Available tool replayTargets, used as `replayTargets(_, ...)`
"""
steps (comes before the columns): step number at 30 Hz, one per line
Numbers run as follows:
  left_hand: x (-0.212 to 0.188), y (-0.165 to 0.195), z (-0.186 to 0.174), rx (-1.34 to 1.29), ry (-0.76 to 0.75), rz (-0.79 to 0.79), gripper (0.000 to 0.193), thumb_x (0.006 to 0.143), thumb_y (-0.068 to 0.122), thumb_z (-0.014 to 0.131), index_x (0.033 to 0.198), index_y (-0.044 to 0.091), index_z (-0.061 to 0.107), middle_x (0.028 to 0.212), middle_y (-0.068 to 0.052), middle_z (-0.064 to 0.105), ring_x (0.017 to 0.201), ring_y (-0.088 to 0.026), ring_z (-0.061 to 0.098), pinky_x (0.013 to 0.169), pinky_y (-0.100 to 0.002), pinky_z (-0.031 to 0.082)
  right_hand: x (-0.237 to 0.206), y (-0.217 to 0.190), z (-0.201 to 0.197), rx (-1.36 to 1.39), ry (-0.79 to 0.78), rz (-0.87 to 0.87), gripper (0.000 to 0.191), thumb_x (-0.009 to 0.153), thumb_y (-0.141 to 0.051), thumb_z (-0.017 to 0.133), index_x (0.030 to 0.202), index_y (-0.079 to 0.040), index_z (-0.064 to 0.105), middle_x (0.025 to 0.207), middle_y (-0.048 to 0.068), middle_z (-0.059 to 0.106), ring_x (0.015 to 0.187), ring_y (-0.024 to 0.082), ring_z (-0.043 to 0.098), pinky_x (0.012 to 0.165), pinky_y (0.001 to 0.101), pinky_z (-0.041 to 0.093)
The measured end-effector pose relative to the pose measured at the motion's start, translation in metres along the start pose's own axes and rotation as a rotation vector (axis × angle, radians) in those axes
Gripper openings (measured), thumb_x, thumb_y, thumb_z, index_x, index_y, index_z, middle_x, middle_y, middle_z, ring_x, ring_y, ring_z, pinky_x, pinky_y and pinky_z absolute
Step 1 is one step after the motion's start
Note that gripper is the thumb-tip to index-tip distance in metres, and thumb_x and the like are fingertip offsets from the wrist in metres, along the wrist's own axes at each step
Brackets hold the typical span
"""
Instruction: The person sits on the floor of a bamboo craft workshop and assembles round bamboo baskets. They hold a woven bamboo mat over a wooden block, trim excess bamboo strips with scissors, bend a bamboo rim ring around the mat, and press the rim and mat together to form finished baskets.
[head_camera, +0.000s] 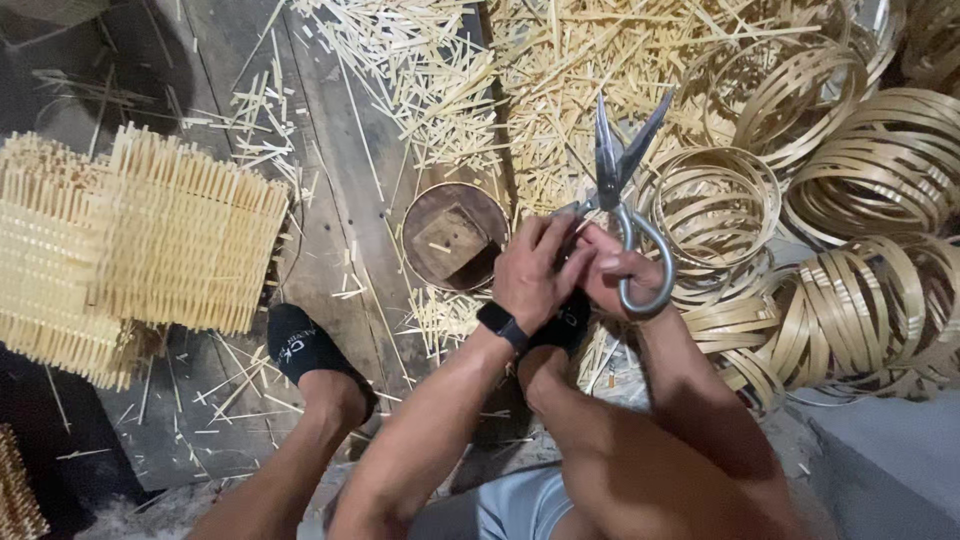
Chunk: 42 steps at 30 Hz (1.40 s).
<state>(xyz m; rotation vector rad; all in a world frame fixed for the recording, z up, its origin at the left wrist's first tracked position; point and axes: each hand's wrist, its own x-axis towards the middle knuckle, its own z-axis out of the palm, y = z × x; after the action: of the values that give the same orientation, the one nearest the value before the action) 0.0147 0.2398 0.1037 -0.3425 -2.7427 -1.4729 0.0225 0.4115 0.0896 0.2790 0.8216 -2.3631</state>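
Note:
My right hand (612, 272) grips the looped handles of large metal shears (618, 190), whose open blades point away from me. My left hand (535, 270), with a black watch on its wrist, presses against the right hand and the shears' handle; what its fingers hold is hidden. Just left of the hands stands a round wooden block (452, 238) with a square piece set in it. Thin bamboo splints (500, 80) lie scattered all over the plank floor beyond.
Stacks of bamboo hoops (870, 170) crowd the right side. Woven bamboo mats (140, 240) are piled at the left. My feet in black socks (305, 345) rest on the planks. A grey surface (890, 460) sits at the lower right.

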Motion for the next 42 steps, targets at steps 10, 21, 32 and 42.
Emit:
replayTargets(10,0.002,-0.013,0.003,0.074,-0.084,-0.006,0.018,0.091,0.02,0.072,0.105,0.008,0.075,0.091,-0.011,0.07,0.077,-0.031,0.07,0.067,-0.042,0.058,0.011,0.013,-0.009,-0.208,0.159,-0.076,0.075,0.08,-0.033,0.064,0.141,0.005,0.043,0.132,0.018,0.054,0.126,0.026,0.056,0.112,0.0341,0.042)
replayTargets(21,0.07,-0.137,-0.08,0.155,0.206,-0.195,0.035,0.098,0.034,0.074,0.118,0.006,0.073,0.102,-0.017,0.076,0.087,-0.028,0.073,0.076,-0.041,0.059,0.051,0.036,-0.06,-1.616,1.05,-0.038,0.061,0.079,-0.03,0.094,0.121,0.001,0.063,0.124,0.021,0.055,0.108,0.027,0.06,0.085,0.0393,0.054)
replayTargets(32,0.029,-0.196,-0.026,-0.126,-0.02,-0.605,0.04,0.083,0.04,0.079,0.103,0.005,0.08,0.086,-0.011,0.078,0.075,-0.021,0.075,0.072,-0.038,0.059,0.101,0.071,-0.051,-1.152,0.518,0.111,0.03,0.086,-0.028,0.082,0.105,-0.005,0.078,0.092,0.007,0.077,0.08,0.015,0.069,0.073,0.0313,0.056)
replayTargets(42,0.022,-0.21,-0.019,-0.092,0.106,-0.528,0.033,0.086,0.038,0.079,0.101,0.009,0.082,0.089,-0.016,0.075,0.082,-0.028,0.071,0.075,-0.038,0.055,0.101,0.083,-0.051,-1.284,0.576,-0.109,0.017,0.087,-0.016,0.084,0.092,-0.001,0.08,0.079,0.01,0.077,0.066,0.014,0.066,0.06,0.0315,0.053)
